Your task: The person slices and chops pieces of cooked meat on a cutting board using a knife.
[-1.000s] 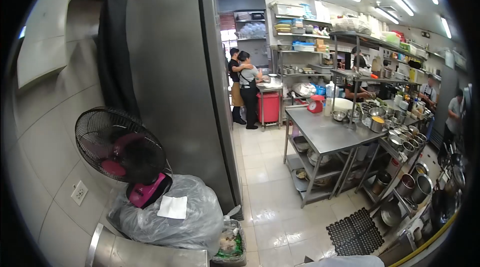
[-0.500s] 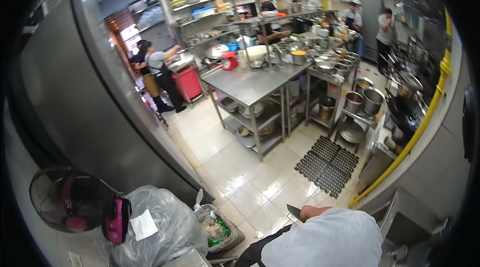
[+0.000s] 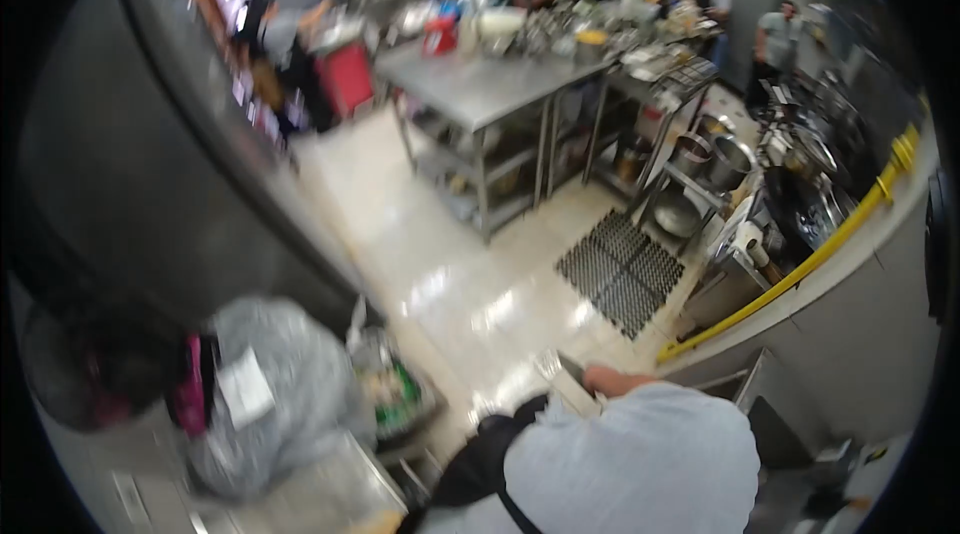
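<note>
My right hand (image 3: 612,382) comes out from the pale grey sleeve (image 3: 640,454) at the bottom of the head view. Its fingers are closed round a knife (image 3: 572,370), and motion blur smears the blade. A pale, flat strip (image 3: 575,396) shows beside the blade; whether it is part of the knife or a separate thing I cannot tell. The hand is low, over the tiled floor near my body. My left hand is not in view.
A bin of waste (image 3: 395,399), a large clear plastic bag (image 3: 285,394) and a fan (image 3: 100,374) stand at left. Ahead are a steel table (image 3: 470,84) and a black floor mat (image 3: 622,272). A yellow pipe (image 3: 790,279) runs along the right wall. Several people work farther back.
The view has tilted down and blurred, so the room sits higher in it. My right hand with the knife has moved up and slightly left in the view.
</note>
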`<action>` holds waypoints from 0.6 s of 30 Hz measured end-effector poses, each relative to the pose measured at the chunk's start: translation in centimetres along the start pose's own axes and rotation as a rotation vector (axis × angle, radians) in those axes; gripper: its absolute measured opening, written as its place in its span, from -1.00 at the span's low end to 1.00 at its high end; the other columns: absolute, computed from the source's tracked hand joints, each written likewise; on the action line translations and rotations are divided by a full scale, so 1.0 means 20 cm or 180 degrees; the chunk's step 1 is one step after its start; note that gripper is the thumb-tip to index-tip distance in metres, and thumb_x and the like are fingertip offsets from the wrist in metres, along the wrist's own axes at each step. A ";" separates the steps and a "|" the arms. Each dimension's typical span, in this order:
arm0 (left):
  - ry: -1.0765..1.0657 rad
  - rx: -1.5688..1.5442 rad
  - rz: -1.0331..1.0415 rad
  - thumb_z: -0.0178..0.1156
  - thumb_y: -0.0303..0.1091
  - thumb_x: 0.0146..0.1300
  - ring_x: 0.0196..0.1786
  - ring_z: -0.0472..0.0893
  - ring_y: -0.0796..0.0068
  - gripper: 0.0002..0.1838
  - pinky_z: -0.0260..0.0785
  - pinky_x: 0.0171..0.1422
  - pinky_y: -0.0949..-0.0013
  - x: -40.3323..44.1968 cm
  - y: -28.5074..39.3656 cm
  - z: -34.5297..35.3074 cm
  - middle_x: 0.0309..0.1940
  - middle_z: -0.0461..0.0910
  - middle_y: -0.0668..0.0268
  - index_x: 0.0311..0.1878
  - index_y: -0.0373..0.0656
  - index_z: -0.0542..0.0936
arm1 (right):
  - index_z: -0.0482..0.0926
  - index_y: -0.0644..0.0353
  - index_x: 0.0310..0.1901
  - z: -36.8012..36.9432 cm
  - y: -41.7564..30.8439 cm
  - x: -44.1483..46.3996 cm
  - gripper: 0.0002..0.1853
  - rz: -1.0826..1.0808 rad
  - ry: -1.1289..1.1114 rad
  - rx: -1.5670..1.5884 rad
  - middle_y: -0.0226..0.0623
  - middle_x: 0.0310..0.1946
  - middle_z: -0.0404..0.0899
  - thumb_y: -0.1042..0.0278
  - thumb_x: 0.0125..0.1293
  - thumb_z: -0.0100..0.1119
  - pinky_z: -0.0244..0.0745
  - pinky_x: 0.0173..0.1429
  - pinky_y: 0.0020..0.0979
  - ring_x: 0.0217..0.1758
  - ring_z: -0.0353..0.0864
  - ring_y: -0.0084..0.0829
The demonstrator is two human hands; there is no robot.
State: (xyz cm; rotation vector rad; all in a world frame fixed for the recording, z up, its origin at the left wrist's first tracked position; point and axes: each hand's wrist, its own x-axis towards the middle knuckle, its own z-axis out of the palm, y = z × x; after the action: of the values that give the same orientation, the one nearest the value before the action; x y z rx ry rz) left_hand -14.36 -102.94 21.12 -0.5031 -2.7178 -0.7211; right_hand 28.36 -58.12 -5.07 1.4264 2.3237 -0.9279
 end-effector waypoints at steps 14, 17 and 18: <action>0.0439 -0.0825 -0.1115 0.19 -0.29 0.39 0.38 0.36 -0.13 -0.41 0.23 0.47 0.03 -0.21 -0.07 -0.16 0.36 0.36 -0.10 0.40 -0.35 0.35 | 0.48 0.28 -0.18 -0.53 -1.14 0.19 -0.82 -0.1144 0.0089 0.0579 -0.37 -0.69 0.40 0.34 0.43 0.19 0.29 -0.71 -0.33 -0.79 0.34 -0.53; 0.0283 -0.0264 -0.0704 0.20 -0.29 0.39 0.39 0.36 -0.12 -0.46 0.24 0.46 0.01 -0.28 -0.13 -0.15 0.35 0.36 -0.11 0.36 -0.35 0.42 | 0.49 0.34 -0.19 -0.67 -1.50 0.08 -0.77 -0.1259 -0.0254 0.0479 -0.07 -0.49 0.56 0.30 0.42 0.19 0.45 -0.35 -0.19 -0.45 0.56 -0.16; 0.0317 -0.0262 -0.0678 0.22 -0.29 0.37 0.40 0.35 -0.14 -0.47 0.22 0.47 0.00 -0.28 -0.11 -0.15 0.35 0.36 -0.10 0.34 -0.33 0.44 | 0.51 0.38 -0.19 -0.72 -1.62 0.04 -0.71 -0.1338 -0.0406 0.0387 0.14 -0.34 0.65 0.25 0.40 0.20 0.51 -0.13 -0.08 -0.23 0.67 0.12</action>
State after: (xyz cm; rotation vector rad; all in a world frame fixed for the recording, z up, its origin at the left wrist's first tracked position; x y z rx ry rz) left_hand -9.61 -107.65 20.63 -0.1902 -2.6821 -0.8896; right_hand 1.30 -58.45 17.97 0.8942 2.5523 -1.2479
